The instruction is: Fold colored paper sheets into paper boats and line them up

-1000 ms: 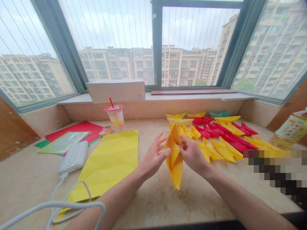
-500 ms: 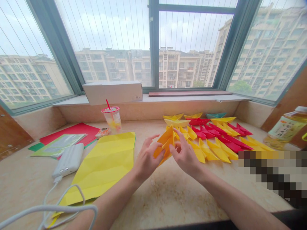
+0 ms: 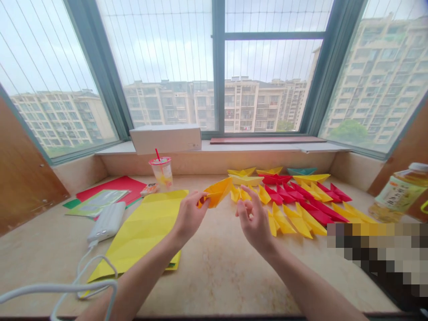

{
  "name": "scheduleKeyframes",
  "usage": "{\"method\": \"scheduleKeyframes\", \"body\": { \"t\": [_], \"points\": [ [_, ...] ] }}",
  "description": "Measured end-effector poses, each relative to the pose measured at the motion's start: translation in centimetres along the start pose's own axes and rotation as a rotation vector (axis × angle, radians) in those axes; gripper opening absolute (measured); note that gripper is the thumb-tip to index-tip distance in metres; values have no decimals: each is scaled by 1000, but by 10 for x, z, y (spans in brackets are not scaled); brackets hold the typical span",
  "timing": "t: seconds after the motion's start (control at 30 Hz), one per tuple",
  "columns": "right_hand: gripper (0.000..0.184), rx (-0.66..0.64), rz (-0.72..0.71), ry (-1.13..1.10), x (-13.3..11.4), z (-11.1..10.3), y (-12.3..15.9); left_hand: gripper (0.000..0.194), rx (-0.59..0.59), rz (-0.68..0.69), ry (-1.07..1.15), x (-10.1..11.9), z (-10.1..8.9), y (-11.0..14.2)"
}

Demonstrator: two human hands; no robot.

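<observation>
A folded orange-yellow paper piece (image 3: 217, 192) is pinched at its left end between the thumb and fingers of my left hand (image 3: 192, 214); its pointed end tilts up to the right. My right hand (image 3: 253, 218) hovers just right of it, apart from the paper, index finger raised and the other fingers loosely curled, holding nothing. Behind and right of that hand stand rows of folded paper boats: yellow ones (image 3: 301, 218), red ones (image 3: 274, 179) and a teal one (image 3: 302, 171). Under my left forearm lies a creased yellow paper sheet (image 3: 143, 232).
A lidded cup with a red straw (image 3: 162, 171) stands near the back wall. At left are red paper (image 3: 130, 187), a white power bank (image 3: 107, 221) and its looping cable (image 3: 60, 289). A bottle (image 3: 399, 191) stands far right; a white box (image 3: 165, 139) sits on the sill.
My right hand has let go of the folded paper and drawn away. My left hand has moved left with the paper, now tipped sideways. The camera view has tilted up.
</observation>
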State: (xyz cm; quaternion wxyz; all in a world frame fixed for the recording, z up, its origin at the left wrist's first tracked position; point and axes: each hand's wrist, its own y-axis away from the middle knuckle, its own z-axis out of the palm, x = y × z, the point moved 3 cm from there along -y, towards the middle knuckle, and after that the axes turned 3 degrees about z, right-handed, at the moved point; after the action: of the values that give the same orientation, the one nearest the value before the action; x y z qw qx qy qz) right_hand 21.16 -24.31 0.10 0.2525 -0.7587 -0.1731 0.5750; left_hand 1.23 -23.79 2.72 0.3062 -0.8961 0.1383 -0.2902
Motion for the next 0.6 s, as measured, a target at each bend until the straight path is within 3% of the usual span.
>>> {"method": "scheduleKeyframes", "body": {
  "t": [0.17, 0.3, 0.47, 0.6],
  "points": [
    [39, -108, -108, 69, -5, 5, 10, 26, -355, 46, -475, -2, 4, -38],
    [38, -173, -223, 109, -11, 7, 15, 28, -426, 25, -562, -17, 27, -80],
    [36, -210, -294, 165, -11, 7, 14, 21, -493, -41, -627, -51, 64, -123],
    [35, -246, -347, 216, -10, 8, 13, 36, -545, -107, -653, -80, 84, -148]
  ]
}}
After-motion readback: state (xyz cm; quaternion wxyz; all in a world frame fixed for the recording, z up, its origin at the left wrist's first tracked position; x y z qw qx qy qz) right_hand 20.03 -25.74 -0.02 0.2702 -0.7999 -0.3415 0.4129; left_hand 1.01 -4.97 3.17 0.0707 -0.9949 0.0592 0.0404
